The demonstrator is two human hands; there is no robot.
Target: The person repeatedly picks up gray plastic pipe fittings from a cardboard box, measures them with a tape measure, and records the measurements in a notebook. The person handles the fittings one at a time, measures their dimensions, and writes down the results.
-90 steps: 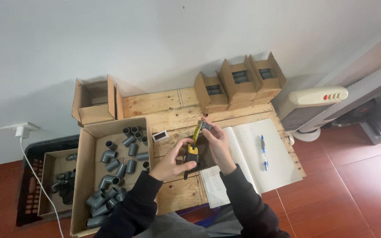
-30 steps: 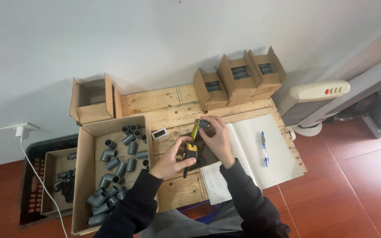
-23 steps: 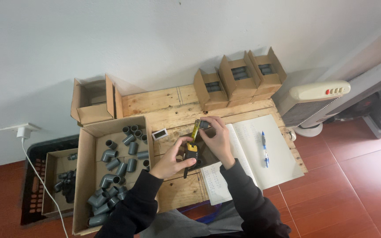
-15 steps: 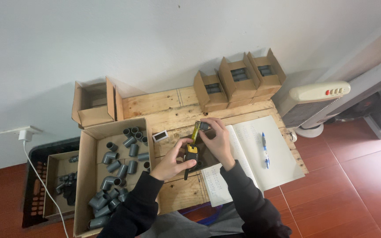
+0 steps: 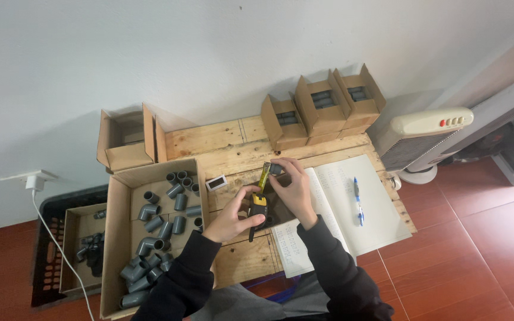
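Observation:
My left hand (image 5: 234,215) grips a yellow and black tape measure (image 5: 259,207) over the wooden table (image 5: 221,139). Its yellow tape (image 5: 264,176) is pulled out toward the far side. My right hand (image 5: 291,184) pinches a small grey pipe fitting (image 5: 275,169) at the end of the tape. A small dark box lies under my hands, mostly hidden.
A large cardboard box (image 5: 114,249) with several grey pipe fittings (image 5: 168,219) sits at the left. Three small cardboard boxes (image 5: 322,107) with fittings stand at the back, an empty one (image 5: 123,139) back left. An open notebook (image 5: 358,208) with a blue pen (image 5: 357,199) lies at the right. A white heater (image 5: 423,134) stands beyond.
Both hands stay nearly still with the tape measure and the fitting. Only the camera view shifts slightly.

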